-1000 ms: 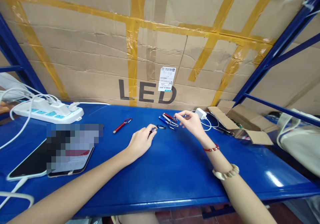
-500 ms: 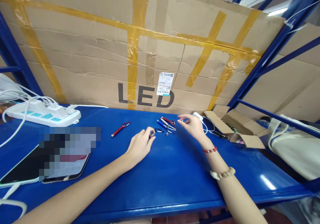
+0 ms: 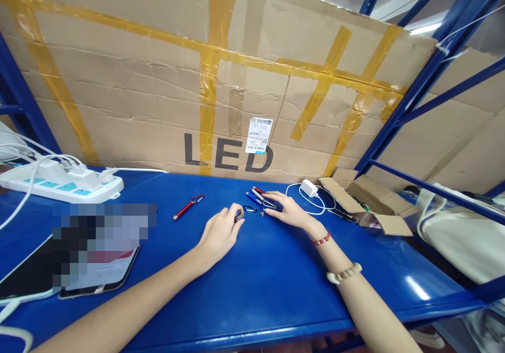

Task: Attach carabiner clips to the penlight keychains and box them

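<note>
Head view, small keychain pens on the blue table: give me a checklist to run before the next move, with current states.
1. Left hand has a grip on a small dark piece: ok, pinched at the fingertips.
2. Right hand on the pen cluster: ok, fingers laid flat on it; grip: cannot tell.
3. Loose black clip between the hands: ok, in plain sight.
4. Red pen apart to the left: ok, untouched.
5. White charger cable off the cluster: ok.
6. Table space in front of the hands: ok.
</note>
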`<state>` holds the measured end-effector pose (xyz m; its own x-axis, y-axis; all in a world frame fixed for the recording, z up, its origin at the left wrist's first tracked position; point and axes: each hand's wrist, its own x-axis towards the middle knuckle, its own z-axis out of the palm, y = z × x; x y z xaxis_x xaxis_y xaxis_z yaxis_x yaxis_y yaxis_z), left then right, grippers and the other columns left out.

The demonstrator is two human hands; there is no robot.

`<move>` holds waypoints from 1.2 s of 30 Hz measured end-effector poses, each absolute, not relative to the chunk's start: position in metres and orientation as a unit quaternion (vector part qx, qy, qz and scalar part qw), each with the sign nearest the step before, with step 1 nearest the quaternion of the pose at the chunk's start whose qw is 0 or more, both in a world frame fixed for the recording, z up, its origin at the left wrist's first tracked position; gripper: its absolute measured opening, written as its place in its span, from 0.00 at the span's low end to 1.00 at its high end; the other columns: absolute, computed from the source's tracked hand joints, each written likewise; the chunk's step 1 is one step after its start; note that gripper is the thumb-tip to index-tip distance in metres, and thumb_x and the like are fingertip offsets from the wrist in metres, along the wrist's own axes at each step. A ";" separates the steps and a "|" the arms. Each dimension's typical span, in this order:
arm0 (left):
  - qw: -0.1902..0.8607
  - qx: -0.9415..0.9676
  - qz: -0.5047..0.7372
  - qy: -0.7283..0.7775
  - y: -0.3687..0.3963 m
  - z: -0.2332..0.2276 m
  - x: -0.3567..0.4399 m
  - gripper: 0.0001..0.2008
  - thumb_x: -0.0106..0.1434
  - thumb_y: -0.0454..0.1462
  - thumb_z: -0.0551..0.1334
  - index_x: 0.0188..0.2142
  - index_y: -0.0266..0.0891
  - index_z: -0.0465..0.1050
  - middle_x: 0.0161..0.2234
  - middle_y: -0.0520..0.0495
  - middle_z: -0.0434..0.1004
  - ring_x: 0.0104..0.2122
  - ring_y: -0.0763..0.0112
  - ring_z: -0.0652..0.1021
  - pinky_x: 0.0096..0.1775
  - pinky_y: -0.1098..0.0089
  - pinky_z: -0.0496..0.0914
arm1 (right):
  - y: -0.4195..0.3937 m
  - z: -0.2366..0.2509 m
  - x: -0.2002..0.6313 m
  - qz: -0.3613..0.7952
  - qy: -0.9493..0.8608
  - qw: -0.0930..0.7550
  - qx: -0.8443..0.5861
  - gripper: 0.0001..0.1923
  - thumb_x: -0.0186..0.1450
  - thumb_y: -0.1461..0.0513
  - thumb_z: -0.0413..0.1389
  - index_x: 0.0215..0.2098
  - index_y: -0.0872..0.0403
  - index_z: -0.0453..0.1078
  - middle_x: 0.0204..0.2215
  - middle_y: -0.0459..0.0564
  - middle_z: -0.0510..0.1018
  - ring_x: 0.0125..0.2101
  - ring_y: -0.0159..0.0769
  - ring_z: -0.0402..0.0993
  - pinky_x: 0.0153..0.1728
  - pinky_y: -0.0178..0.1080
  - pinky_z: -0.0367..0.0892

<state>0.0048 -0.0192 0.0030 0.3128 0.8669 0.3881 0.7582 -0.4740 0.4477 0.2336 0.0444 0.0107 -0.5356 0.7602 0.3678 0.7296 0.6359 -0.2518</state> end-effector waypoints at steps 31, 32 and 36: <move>0.132 0.792 0.291 0.520 -0.016 0.006 0.000 0.13 0.62 0.45 0.42 0.29 0.40 0.55 0.26 0.54 0.63 0.27 0.72 0.68 0.29 0.73 0.59 | 0.015 0.077 0.272 -0.165 -0.722 0.439 -0.509 0.13 0.62 0.61 0.44 0.39 0.54 0.68 0.38 0.52 0.72 0.40 0.39 0.66 0.42 0.41 0.59; 0.128 0.792 0.288 0.523 -0.015 0.006 -0.001 0.14 0.62 0.46 0.41 0.28 0.40 0.55 0.25 0.54 0.63 0.27 0.72 0.67 0.29 0.73 0.59 | 0.014 0.082 0.285 -0.176 -0.712 0.435 -0.523 0.14 0.61 0.60 0.44 0.39 0.55 0.68 0.38 0.53 0.72 0.40 0.39 0.66 0.42 0.41 0.59; 0.112 0.780 0.285 0.546 -0.008 0.007 -0.005 0.17 0.61 0.49 0.42 0.26 0.39 0.56 0.25 0.54 0.62 0.26 0.72 0.67 0.29 0.73 0.59 | 0.022 0.094 0.360 -0.169 -0.696 0.305 -0.628 0.13 0.58 0.61 0.48 0.39 0.54 0.69 0.39 0.51 0.72 0.40 0.38 0.67 0.41 0.38 0.61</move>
